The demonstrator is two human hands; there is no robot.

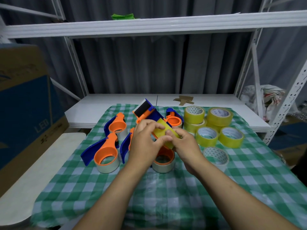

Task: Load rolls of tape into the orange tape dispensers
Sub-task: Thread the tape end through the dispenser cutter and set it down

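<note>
Head view: looks down on both hands above a green checked cloth (166, 196) spread over the tabletop (93, 112).
Left hand (146, 140): fingers curled, thumb and fingertips pinching the left face of the yellow tape roll (167, 125).
Right hand (186, 143): fingers curled round the right side of the same roll, thumb pressed on its outer wrap.
Yellow tape roll: gripped between both hands, raised off the cloth, lying against the held dispenser (144, 110).
Held dispenser: blue plate and black pad point up and away from the person; its lower part is hidden by the hands.
Open room: bare cloth on the near side, under and between the forearms; bare white tabletop behind the cloth.
Edges: the cloth's left edge lies beside a pale board (41, 163); its far edge stops short of the rear of the tabletop.
Below the hands: loaded dispenser (163, 161) with a pale roll, directly under the grip.
Left of the hands: front-left dispenser (104, 153), rear-left dispenser (117, 125), and a partly hidden dispenser (125, 145) just beside the left wrist.
Behind the hands: rear dispenser (174, 120), near the held one.
Right of the hands: spare yellow rolls (219, 115), some stacked, and one pale roll (216, 156) near the right forearm.
Surroundings: cardboard box (25, 97) at left; white rack shelf (149, 25) overhead.
</note>
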